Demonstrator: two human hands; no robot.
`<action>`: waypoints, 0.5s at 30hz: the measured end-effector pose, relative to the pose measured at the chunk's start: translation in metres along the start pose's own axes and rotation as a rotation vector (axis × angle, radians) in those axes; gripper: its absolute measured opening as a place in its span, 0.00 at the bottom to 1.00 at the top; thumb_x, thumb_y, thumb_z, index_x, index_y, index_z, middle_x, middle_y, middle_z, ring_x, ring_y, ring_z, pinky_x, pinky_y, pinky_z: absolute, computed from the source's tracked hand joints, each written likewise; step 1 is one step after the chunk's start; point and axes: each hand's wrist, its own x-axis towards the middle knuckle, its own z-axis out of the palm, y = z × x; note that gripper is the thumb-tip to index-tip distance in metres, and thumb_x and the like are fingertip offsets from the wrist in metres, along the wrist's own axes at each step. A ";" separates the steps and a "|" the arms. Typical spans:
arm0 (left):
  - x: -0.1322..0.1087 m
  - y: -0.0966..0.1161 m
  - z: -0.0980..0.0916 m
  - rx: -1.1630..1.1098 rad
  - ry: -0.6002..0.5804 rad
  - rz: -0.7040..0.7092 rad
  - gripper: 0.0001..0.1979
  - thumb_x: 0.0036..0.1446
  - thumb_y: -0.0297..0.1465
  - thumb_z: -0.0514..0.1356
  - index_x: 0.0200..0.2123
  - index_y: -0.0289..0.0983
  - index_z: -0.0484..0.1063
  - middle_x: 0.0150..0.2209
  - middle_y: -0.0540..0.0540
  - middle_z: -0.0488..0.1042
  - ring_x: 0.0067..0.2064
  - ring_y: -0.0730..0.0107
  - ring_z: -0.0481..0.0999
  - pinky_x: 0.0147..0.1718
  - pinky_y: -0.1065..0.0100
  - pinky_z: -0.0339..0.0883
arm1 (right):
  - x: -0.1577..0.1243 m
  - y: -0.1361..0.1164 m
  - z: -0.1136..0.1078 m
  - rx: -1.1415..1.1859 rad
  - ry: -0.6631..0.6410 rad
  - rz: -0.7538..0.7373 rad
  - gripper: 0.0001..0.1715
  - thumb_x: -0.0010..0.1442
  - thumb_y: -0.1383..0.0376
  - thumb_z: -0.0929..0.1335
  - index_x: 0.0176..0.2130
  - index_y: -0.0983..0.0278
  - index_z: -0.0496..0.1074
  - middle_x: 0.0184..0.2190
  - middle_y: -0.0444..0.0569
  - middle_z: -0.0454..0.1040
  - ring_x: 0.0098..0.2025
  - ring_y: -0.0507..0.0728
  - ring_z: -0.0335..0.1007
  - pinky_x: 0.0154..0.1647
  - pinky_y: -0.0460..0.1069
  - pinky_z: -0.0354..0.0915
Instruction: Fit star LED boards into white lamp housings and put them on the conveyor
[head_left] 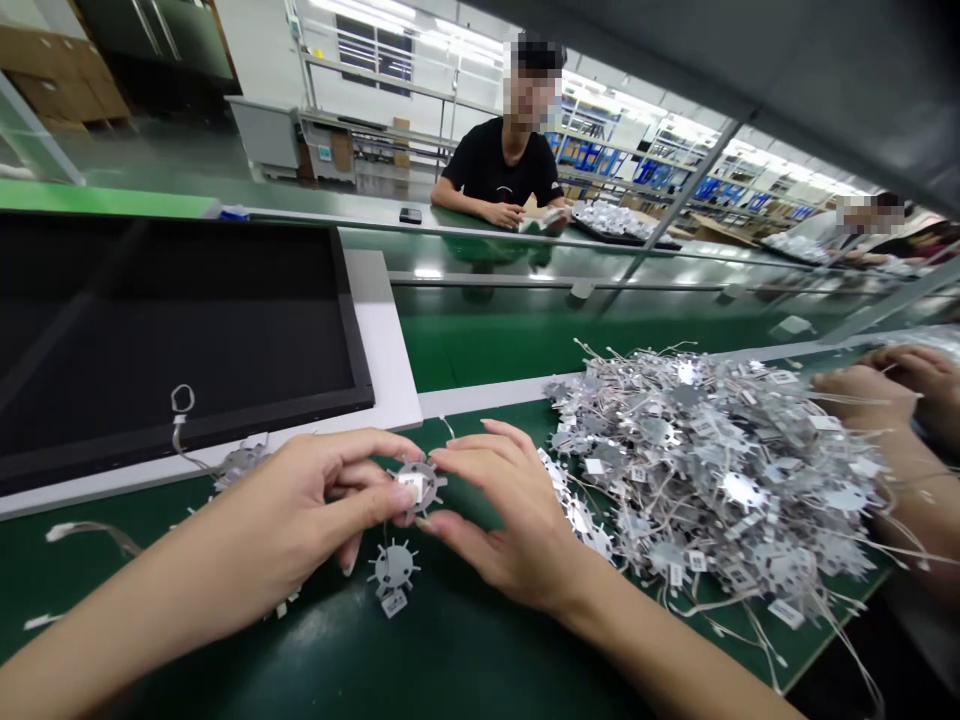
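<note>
your left hand point(315, 495), angled inward, pinches a toothed metal disc point(430, 485). your right hand point(517, 515), fingers curved, holds its right rim.

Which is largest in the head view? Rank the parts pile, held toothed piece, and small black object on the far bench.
1. Parts pile
2. Toothed piece
3. Black object, though farther away

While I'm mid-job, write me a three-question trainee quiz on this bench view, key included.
1. True or false: the large pile of metal pieces lies to the right of the right hand.
2. What colour is the tray? A red; B black; C yellow.
3. What does the left hand hold?

Key: 1 true; 2 B; 3 a toothed metal piece.
</note>
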 end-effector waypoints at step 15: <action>0.004 -0.004 0.002 0.063 0.028 0.098 0.20 0.58 0.49 0.65 0.48 0.45 0.81 0.25 0.53 0.77 0.28 0.66 0.71 0.30 0.71 0.64 | -0.001 0.000 0.001 -0.057 -0.016 -0.022 0.14 0.68 0.60 0.71 0.51 0.62 0.70 0.42 0.49 0.84 0.48 0.58 0.79 0.59 0.56 0.63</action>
